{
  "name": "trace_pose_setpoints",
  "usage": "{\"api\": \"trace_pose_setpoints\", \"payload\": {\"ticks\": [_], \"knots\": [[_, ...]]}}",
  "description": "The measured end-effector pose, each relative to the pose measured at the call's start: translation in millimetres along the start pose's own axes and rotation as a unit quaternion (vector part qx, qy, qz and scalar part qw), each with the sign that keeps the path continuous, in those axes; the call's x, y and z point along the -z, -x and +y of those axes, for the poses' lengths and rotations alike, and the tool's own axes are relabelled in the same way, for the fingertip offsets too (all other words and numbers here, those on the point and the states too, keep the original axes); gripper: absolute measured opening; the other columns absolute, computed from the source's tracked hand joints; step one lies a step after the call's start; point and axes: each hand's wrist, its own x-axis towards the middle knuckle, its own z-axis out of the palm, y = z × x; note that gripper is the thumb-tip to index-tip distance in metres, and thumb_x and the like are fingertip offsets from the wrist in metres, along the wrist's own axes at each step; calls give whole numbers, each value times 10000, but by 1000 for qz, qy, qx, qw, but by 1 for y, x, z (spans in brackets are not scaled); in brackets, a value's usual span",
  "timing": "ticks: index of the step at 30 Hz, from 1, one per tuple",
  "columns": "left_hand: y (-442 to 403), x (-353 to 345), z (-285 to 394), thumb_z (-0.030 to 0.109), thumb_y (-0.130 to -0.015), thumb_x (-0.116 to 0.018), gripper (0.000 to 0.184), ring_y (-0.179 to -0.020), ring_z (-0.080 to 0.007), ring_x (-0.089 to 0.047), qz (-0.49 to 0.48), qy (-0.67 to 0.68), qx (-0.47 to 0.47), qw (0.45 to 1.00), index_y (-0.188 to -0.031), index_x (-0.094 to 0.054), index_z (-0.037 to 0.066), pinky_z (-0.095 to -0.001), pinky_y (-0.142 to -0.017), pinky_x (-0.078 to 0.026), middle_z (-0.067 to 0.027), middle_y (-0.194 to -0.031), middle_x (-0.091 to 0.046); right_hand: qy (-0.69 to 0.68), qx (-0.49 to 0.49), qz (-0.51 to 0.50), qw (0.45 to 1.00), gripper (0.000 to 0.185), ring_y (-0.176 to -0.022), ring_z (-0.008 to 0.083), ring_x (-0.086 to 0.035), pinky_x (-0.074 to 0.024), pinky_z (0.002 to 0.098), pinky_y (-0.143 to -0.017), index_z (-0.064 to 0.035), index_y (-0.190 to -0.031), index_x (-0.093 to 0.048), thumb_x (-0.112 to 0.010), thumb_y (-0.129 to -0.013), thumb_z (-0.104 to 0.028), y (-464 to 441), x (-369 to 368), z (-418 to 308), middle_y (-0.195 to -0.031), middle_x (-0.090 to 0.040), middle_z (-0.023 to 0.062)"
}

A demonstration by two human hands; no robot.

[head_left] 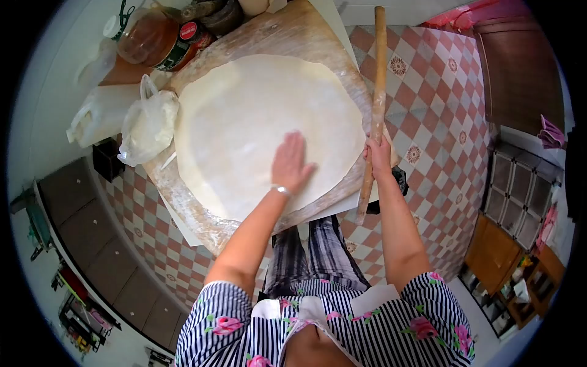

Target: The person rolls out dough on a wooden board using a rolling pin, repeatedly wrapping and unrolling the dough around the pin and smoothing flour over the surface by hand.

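One large, round, pale sheet of dough [269, 134] covers most of a floured wooden board [299, 24] on a white counter [185, 227]. The left hand [292, 162] lies over the dough, right of its centre, its grip unclosed, fingers together and thumb apart. The right hand [378, 156] has its grip clamped round one long wooden rolling pin [380, 79], upright along the counter's right edge.

By the far-left edge are one clear plastic bag of white powder [148, 127], one big clear bottle with amber liquid [147, 37], one red-lidded jar [191, 32] and one white plastic jug [104, 113]; the contents of the last two cannot be told. The bag overlaps the board close to the dough. One dark stone-like bowl [225, 17] stands at the far edge, cut off by the view.
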Motion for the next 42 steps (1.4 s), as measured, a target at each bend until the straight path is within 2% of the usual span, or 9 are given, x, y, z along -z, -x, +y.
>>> {"api": "trace_pose_setpoints", "payload": {"ticks": [7,15,20,22,26,31,33,35,42], "knots": [[-63,-16,24,434,-913,-545,823,-1490,-331,-145,28,-47,14,998,-1506,-220,-35,-454,-1185,-184,-200,-1598,-180,-25,-35,-69,997,267,-523,121,-555,-462,248,-489,-21,-1096,-552,-577,-839,-92,-10,8,4,-689,-568,41],[69,-8,23,463,-935,-471,785,-1501,-298,-119,-152,-29,25,988,-1530,-200,29,-439,-1201,-151,-158,-1616,-143,-25,-19,-81,996,313,-583,135,-548,-466,261,-531,-2,-1099,-573,-612,-803,-95,-13,9,23,-738,-562,40],[59,58,-47,313,-926,-548,612,-1431,-331,-311,121,5,72,990,-1452,-400,38,-435,-1168,-257,-185,-1524,-363,-62,-32,-124,990,345,-566,145,-543,-466,274,-537,7,-1133,-564,-581,-812,-117,-16,13,16,-712,-558,48],[45,131,-93,197,-927,-528,441,-1341,-344,-439,295,48,170,939,-1331,-538,21,-419,-1122,-339,-204,-1388,-520,-58,-30,-123,990,355,-565,146,-544,-466,277,-536,10,-1148,-560,-570,-815,-113,-4,2,13,-708,-558,48],[11,224,-194,169,-939,-485,333,-1090,-404,-590,400,-39,277,873,-1196,-616,3,-475,-949,-461,-237,-1179,-632,-53,1,-118,992,375,-564,149,-538,-464,281,-535,14,-1179,-552,-556,-823,-105,-7,2,15,-708,-557,53],[-21,259,-319,258,-923,-548,290,-1027,-375,-640,246,-89,431,863,-1102,-704,92,-449,-895,-500,-197,-1052,-687,-49,12,-90,995,389,-574,150,-535,-464,283,-540,23,-1203,-538,-550,-832,-95,-3,3,15,-711,-557,60],[-29,247,-393,229,-896,-559,288,-1125,-354,-608,7,-233,442,866,-1108,-707,103,-422,-964,-483,-156,-1230,-639,-50,17,-88,995,371,-581,142,-540,-481,274,-553,17,-1203,-533,-528,-849,-92,-7,6,21,-719,-559,55],[-39,243,-387,235,-894,-552,303,-1141,-363,-601,-15,-201,524,827,-1127,-701,110,-424,-985,-469,-159,-1260,-623,-46,21,-78,996,360,-586,140,-543,-489,271,-561,18,-1200,-533,-524,-857,-91,-8,10,23,-720,-560,55],[-53,240,-364,267,-867,-585,370,-1089,-319,-647,130,-167,454,866,-1216,-670,179,-414,-910,-515,-122,-1226,-656,-37,40,-42,998,349,-591,141,-556,-496,271,-566,27,-1187,-542,-548,-864,-105,-15,17,24,-719,-572,64]]}}
